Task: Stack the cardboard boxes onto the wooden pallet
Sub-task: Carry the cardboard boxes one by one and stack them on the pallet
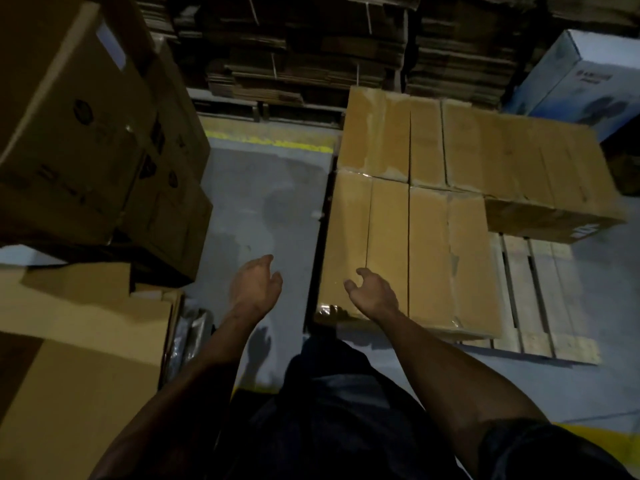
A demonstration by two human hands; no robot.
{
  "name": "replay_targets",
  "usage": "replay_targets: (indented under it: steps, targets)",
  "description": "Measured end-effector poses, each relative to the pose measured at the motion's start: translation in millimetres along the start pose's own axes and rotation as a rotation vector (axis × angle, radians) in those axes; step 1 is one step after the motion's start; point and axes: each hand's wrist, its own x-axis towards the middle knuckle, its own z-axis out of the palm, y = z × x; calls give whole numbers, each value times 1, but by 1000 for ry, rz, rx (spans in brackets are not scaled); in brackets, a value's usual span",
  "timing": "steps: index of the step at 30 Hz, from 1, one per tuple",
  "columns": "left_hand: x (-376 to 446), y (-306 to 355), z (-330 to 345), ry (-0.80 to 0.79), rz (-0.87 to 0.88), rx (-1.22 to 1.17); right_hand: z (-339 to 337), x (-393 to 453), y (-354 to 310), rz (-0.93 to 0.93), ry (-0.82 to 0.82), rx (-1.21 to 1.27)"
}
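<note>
Both my hands are out in front, empty, fingers loosely curled and apart, nothing gripped. My L hand [255, 285] hangs over the bare grey floor [263, 202], in the aisle btwn the box stacks. My R hand [372, 292] is above the near-left corner of the nearest cardboard box [408, 251]; can't tell if palm is touching the top or just over it. That box lies flat on the wooden pallet [540, 306], w/ tape seams running lengthwise along its top. Behind it, touching end to end, sits a second box [391, 133], and to the right of that a third box [526, 161], set slightly askew, its near face overhanging the bare slats. Pallet's near-right portion is uncovered, slats visible. To my left: tall stack of larger brown cartons [86, 133] w/ dark printed marks, and below it an open carton flap [86, 306] close to my L forearm. A yellow floor line [270, 138] runs across far end of aisle. Beyond it, bundles of flattened cardboard [294, 46] piled high. Top right, a white-and-blue printed box [581, 74]. Lighting dim; print on cartons unreadable.
</note>
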Motion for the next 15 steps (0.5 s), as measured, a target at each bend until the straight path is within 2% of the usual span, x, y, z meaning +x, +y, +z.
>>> replay_targets:
  steps: [9,15]
  targets:
    - [173,8,-39,-81,83,74,-18,134,-89,51,47,71]
    - [320,43,-80,-168,159,179,-68,244,-156,114,60,116]
